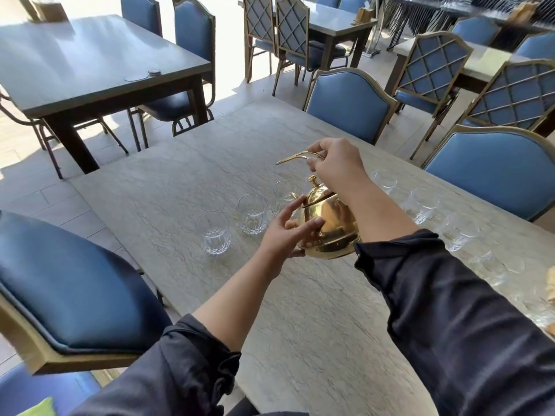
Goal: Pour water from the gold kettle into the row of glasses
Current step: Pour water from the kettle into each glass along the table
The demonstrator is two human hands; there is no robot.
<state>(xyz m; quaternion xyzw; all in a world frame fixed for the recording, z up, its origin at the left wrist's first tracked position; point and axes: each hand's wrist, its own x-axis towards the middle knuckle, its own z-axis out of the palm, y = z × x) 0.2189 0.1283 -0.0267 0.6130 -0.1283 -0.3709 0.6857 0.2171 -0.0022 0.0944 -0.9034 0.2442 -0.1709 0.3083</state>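
Observation:
The gold kettle (pixel 329 226) hangs above the pale stone table (pixel 186 205), round and shiny, with a knobbed lid. My right hand (pixel 336 165) grips its thin gold handle from above. My left hand (pixel 285 232) cups the kettle's left side and base, fingers spread on the metal. The spout points left toward a glass (pixel 282 190) partly hidden behind the kettle. Two more cut-pattern glasses (pixel 252 213) (pixel 214 232) stand to its left. Further glasses (pixel 420 205) curve away on the right, behind my right forearm. No stream of water is visible.
Blue padded chairs with gold frames ring the table: one at the near left (pixel 69 283), two on the far right side (pixel 348 106) (pixel 498 172). A dark table (pixel 90 67) stands at the back left, with more tables and chairs behind.

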